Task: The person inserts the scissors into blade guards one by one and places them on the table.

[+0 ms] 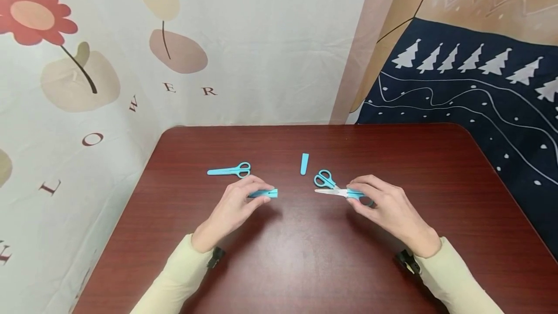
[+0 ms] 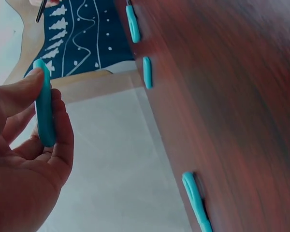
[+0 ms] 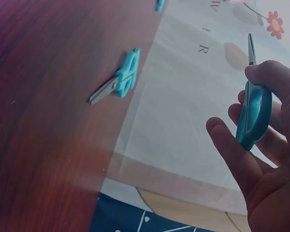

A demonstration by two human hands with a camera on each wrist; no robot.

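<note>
My left hand (image 1: 232, 205) pinches a light blue scissors sheath (image 1: 271, 193) between thumb and fingers, its end facing right; the left wrist view shows this sheath (image 2: 46, 118) held above the table. Across from it, my right hand (image 1: 388, 206) grips a pair of scissors (image 1: 355, 194) by the blue handles, bare metal blades pointing left. Another unsheathed pair of scissors (image 3: 128, 75) lies on the table, and in the head view it shows just behind the held blades. A loose blue sheath (image 1: 304, 164) lies farther back. Beyond my left hand rests a sheathed pair of scissors (image 1: 224, 172).
The dark red-brown table (image 1: 296, 265) has rounded far corners. A pale cloth with printed flowers (image 1: 270, 52) hangs behind it, and a navy cloth with white trees (image 1: 457, 91) hangs at the right.
</note>
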